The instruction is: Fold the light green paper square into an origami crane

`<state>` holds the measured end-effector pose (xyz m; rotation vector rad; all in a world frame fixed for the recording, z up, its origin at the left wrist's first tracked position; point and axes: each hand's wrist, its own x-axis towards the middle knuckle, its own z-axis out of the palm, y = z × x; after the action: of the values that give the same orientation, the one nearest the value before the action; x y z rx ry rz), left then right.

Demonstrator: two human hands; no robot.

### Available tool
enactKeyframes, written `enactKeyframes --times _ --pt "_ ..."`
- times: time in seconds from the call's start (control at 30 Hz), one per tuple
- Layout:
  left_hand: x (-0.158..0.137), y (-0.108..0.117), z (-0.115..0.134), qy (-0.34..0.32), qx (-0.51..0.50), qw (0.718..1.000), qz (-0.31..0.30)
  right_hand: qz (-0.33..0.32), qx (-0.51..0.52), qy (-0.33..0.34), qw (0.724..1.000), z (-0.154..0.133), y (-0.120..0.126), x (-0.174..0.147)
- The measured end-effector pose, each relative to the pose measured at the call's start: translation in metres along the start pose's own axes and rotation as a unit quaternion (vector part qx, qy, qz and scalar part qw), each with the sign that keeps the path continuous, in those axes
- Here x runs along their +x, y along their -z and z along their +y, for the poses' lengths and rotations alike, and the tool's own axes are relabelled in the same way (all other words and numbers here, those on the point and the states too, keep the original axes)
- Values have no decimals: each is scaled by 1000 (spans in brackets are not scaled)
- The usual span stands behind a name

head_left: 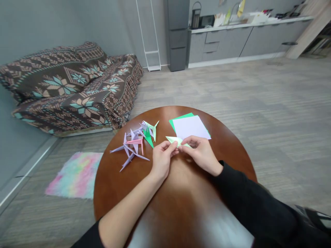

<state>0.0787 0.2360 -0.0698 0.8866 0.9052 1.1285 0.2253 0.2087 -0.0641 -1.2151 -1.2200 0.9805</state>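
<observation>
Between my two hands is a small piece of folded pale green paper (171, 139), with a pointed end sticking out to the left. My left hand (163, 156) pinches its near left part between thumb and fingers. On its right side, my right hand (200, 151) grips it with thumb and fingertips, hiding part of the folds. Just beyond my hands lies a stack of square paper sheets (191, 126), lilac on top with green beneath. To the left of my left hand, folded paper cranes (134, 142) in lilac, pink and green sit in a cluster.
The round brown wooden table (113, 193) carries all the paper. A sofa with a patterned cover (85, 93) stands at the far left, a fluffy pastel rug (74, 175) lies on the floor, and grey kitchen cabinets (227, 43) line the back wall.
</observation>
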Motion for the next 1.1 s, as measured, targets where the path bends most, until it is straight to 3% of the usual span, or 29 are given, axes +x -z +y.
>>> enactKeyframes --times 0.23,0.4,0.8,1.1 --pt "0 -2 0 18 -41 999 -27 -2 52 -30 998 0 1 1" --pt "0 0 0 39 -17 997 -59 21 51 -23 998 2 4 2" --pt "-1 -1 -1 -34 37 998 -46 -7 77 -22 997 0 1 0" --pt "-1 -1 -2 -22 10 999 -30 2 56 -2 998 1 0 -1"
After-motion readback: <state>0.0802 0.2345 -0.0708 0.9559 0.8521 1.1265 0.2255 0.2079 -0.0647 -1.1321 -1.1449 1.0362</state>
